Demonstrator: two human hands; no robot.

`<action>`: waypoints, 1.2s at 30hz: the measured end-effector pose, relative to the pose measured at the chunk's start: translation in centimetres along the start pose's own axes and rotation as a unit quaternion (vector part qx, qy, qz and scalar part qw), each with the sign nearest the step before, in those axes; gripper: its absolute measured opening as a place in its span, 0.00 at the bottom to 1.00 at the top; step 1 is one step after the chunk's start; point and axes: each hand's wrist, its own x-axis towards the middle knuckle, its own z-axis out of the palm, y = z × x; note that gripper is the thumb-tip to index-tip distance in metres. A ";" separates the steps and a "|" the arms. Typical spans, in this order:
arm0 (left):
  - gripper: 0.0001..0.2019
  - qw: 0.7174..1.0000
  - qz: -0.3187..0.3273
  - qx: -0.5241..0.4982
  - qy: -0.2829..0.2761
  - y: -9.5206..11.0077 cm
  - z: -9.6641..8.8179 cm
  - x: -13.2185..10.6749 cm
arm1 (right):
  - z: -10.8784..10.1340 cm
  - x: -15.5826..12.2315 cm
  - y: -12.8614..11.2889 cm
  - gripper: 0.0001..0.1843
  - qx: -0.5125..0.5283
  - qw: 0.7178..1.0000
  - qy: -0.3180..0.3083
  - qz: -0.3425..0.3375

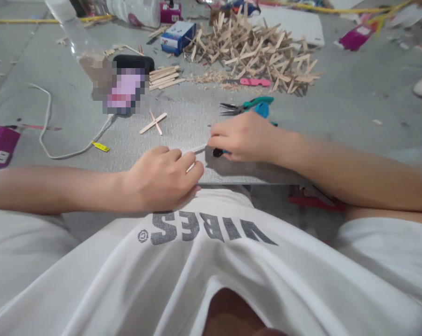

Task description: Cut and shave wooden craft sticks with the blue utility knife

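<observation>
Near the table's front edge, my left hand [165, 176] is closed, its fingers curled round a pale thin stick [197, 149]. The stick reaches across to the fingertips of my right hand [241, 136]. That hand is closed too; a small black-tipped blue object [218, 152] pokes out under its fingers, its kind mostly hidden. Just beyond my right hand lie teal-handled needle-nose pliers [248, 106] and a blue item [262, 110], partly covered. Two wooden craft sticks crossed in an X [153, 123] lie beyond my left hand.
A big heap of joined craft sticks [253, 51] fills the back, with a pink-handled tool [255, 82] before it. Loose sticks [165, 77] lie beside a phone [125, 91] on a white cable [50, 121]. A blue box [178, 37] and a clear bottle [81, 42] stand behind.
</observation>
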 end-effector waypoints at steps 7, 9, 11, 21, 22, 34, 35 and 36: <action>0.09 0.995 0.034 0.056 -0.073 0.3 0.4 -1.7 | 0.0 -0.3 -1.7 0.16 0.209 0.975 0.072 -0.004; 0.08 0.995 0.041 0.077 -0.056 -0.1 1.0 -1.5 | -0.4 0.1 -0.3 0.20 0.320 0.938 0.124 0.050; 0.07 0.993 0.052 0.097 -0.040 -0.2 1.5 -1.3 | -0.8 0.4 1.0 0.23 0.376 0.900 0.192 0.107; 0.08 0.994 0.071 0.077 0.016 0.0 3.1 -0.6 | 3.6 -0.6 1.9 0.40 0.615 0.750 0.183 0.160; 0.09 0.994 0.069 0.078 0.018 0.1 3.1 -0.6 | 3.6 -0.6 1.7 0.35 0.617 0.748 0.181 0.163; 0.19 0.997 0.005 0.070 -0.025 1.3 4.6 -0.9 | 3.1 -0.8 2.0 0.28 0.677 0.693 0.225 0.102; 0.20 0.998 0.000 0.062 -0.028 1.4 4.8 -1.1 | 3.3 -0.9 1.7 0.26 0.641 0.721 0.251 0.084; 0.21 0.998 -0.003 0.053 -0.031 1.5 5.1 -1.2 | 3.5 -1.0 1.2 0.25 0.600 0.748 0.275 0.070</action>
